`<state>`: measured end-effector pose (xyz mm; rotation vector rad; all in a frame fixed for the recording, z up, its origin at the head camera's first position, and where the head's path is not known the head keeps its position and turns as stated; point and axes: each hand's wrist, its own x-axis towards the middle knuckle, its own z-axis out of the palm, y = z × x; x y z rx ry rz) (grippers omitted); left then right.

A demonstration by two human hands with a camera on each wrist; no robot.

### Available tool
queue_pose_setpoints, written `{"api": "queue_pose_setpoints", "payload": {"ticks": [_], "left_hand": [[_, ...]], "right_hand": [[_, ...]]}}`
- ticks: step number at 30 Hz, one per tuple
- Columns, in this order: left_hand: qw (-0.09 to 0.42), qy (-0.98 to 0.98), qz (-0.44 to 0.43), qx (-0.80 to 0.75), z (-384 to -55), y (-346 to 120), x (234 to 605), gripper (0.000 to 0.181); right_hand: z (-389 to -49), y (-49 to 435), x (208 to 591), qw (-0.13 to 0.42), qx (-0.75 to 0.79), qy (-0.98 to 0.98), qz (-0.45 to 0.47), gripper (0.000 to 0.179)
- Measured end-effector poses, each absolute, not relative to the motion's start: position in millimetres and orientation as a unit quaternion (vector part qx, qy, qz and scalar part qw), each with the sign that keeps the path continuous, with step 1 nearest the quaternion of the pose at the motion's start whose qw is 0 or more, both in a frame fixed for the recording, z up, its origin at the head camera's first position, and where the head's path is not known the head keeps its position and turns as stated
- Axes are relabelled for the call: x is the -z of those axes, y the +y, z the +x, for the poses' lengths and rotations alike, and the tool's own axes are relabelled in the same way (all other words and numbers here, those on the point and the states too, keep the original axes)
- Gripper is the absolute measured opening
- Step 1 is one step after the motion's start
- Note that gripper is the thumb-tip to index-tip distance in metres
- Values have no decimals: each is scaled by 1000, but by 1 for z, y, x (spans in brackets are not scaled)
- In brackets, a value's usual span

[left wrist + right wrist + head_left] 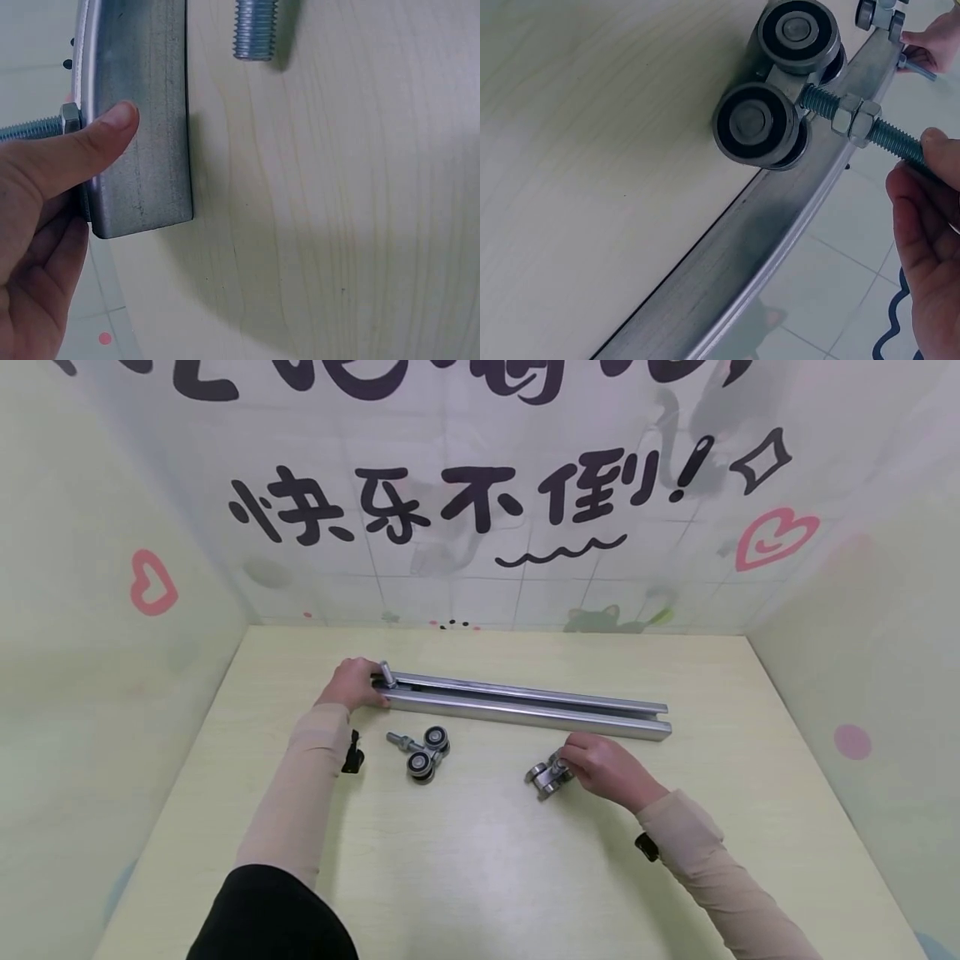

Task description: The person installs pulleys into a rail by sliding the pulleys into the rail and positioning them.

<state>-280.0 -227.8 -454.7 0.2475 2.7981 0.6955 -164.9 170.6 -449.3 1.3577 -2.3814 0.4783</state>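
A steel C-channel track [517, 706] lies across the table with its slot facing up. My left hand [356, 683] grips the track's left end, thumb [112, 135] along its side wall. Close by that hand, a threaded bolt with a nut [70, 118] stands up out of the slot; whatever it joins inside is hidden. My right hand [609, 768] pinches the threaded stem [896, 140] of a roller trolley [547, 777], whose wheels [754, 124] point away from the fingers, in front of the track. A second roller trolley [429, 754] lies on the table between the hands.
The pale wood-look table [480, 860] has printed cloth walls [450, 593] at its back and both sides. Black wrist-camera mounts [352, 753] show beneath the sleeves. The track's right end [663, 727] reaches beyond my right hand.
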Motion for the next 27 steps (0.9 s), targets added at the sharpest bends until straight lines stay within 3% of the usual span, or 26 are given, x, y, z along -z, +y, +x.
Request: {"api": "queue_pose_setpoints", "payload": {"ticks": [13, 27], "left_hand": [[118, 961, 80, -235, -279, -227, 456, 55], [124, 961, 70, -238, -277, -225, 452, 55]], "right_hand": [[-165, 174, 448, 197, -153, -848, 468, 14], [-165, 171, 454, 160, -220, -854, 443, 10]]}}
